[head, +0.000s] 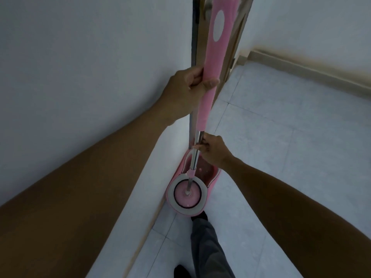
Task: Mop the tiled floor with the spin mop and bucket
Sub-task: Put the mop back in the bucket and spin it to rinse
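Note:
The spin mop stands nearly upright, its pink handle running up past the top of the view. My left hand is wrapped around that pink grip. Lower down, my right hand pinches the metal shaft just below the pink part. The shaft ends in the pink mop head, which sits inside the white-rimmed spin basket of the pink bucket. The bucket rests on the tiled floor against the wall corner.
A white wall fills the left side, ending at a corner with a wooden door frame behind the mop. A beige skirting runs along the far wall. My grey trouser leg and dark shoe stand just behind the bucket.

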### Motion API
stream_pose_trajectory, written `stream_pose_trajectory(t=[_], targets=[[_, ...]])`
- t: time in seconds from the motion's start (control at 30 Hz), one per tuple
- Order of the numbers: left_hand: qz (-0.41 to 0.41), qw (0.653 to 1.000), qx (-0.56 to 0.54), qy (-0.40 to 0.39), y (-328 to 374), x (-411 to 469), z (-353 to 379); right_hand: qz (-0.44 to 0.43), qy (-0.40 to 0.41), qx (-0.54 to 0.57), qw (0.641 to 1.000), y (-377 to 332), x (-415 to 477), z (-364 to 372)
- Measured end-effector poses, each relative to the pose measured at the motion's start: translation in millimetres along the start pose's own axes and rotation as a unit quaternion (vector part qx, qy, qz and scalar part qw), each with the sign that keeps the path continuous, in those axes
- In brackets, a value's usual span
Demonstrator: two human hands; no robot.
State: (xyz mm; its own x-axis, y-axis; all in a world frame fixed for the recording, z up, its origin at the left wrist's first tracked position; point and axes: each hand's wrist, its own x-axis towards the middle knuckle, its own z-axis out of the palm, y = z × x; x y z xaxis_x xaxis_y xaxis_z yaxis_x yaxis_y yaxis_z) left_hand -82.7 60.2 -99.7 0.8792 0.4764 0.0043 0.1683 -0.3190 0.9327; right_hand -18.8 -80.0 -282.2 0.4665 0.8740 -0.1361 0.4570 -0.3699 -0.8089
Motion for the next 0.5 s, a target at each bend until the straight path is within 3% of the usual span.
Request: stream_pose_trajectory(t=[0.3,0.5], targets=[[-0.071,0.997,0.006,-0.017,-63.1,-14.5,23.5,0.118,-0.027,0.004,0.993,47.7,1.5,55.8],[-0.124,0.989,0.052,-0.055,-80.8,-29.7,29.8,0.218,-0.102,0.000,0.971,48.9,5.4,75.2]])
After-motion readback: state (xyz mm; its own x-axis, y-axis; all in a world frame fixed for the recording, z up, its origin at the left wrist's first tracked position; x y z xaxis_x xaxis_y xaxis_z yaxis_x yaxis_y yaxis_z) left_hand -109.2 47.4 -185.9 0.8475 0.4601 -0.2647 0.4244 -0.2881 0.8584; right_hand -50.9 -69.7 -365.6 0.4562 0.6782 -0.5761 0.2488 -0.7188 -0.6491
